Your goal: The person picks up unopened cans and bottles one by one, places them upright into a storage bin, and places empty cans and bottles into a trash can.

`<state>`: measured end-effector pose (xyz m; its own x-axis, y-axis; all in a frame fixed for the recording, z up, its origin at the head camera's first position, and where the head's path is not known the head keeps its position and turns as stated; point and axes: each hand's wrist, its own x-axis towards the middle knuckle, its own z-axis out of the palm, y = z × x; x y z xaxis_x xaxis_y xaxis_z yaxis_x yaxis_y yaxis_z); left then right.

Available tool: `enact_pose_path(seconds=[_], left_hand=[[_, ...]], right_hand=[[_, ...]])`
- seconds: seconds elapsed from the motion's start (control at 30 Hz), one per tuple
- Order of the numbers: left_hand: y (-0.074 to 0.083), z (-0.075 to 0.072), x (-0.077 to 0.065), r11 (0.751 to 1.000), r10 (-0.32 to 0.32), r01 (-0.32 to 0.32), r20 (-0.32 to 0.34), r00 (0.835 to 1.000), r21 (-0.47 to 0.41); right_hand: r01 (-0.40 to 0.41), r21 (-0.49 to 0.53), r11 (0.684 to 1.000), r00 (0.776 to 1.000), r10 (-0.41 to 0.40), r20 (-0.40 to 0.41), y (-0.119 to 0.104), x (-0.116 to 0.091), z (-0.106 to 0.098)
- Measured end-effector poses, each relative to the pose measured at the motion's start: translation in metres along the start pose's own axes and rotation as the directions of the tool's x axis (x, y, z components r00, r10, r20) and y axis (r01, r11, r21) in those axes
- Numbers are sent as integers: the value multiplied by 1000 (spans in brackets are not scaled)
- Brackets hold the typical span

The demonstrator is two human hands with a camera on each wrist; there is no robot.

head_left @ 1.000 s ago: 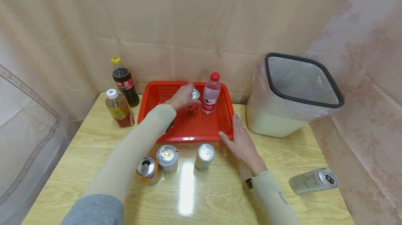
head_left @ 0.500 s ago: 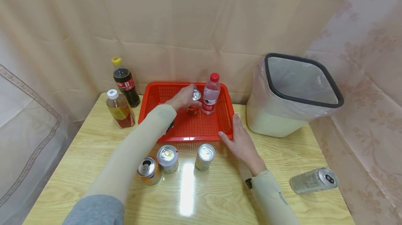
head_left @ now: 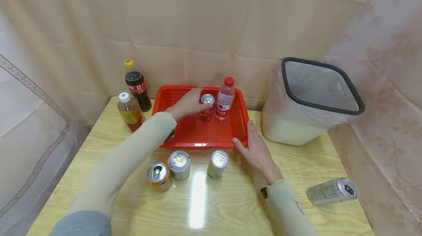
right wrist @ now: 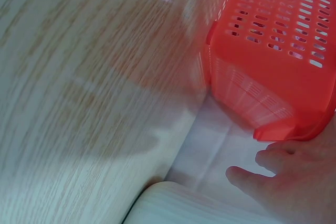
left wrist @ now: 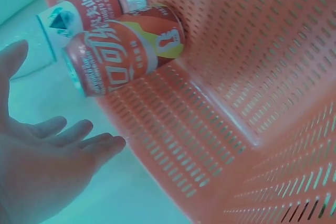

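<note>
A red Coca-Cola can [head_left: 206,108] stands upright in the red plastic basket [head_left: 201,144], beside a water bottle [head_left: 224,100] with a red cap. Just left of the can is my left hand [head_left: 188,103]. The left wrist view shows its spread fingers apart from the can [left wrist: 126,51], holding nothing. At the basket's front right corner rests my right hand [head_left: 258,152], its fingers straight along the side and the thumb by the front edge. From the right wrist, this hand [right wrist: 294,177] appears next to the basket's rim [right wrist: 283,132].
In front of the basket stand an orange can [head_left: 159,177], a silver-topped can [head_left: 179,165] and a slim can [head_left: 217,164]. A cola bottle [head_left: 137,86] and a tea bottle [head_left: 130,111] are on the left. Rightward are a lined bin [head_left: 287,119] and a lying can [head_left: 331,192].
My left hand has let go of the Coca-Cola can and drawn slightly left of it. The right hand stays at the basket corner. The head view has shifted a little.
</note>
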<state>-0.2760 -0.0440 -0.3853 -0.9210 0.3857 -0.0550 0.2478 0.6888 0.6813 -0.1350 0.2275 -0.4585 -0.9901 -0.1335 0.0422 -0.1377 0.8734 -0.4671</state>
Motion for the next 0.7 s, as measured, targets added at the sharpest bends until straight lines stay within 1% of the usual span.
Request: enact_pose_path(seconds=[0.13, 0.33, 0.57, 0.7], left_hand=[[-1, -3, -6, 1000, 25, -24, -30, 999, 7], [-2, -11, -23, 997, 68, -71, -80, 994, -32], [-4, -22, -45, 999, 29, -31, -122, 992, -20], [-6, -28, -58, 1000, 27, -28, -149, 988, -9]], right_hand=[[-1, -2, 1000, 1000, 1, 2, -1, -1, -1], [-7, -2, 1000, 1000, 7, 12, -1, -1, 0], [-8, -9, 1000, 1000, 8, 11, -1, 0, 0], [-10, -1, 1000, 1000, 10, 10, -1, 0, 0]])
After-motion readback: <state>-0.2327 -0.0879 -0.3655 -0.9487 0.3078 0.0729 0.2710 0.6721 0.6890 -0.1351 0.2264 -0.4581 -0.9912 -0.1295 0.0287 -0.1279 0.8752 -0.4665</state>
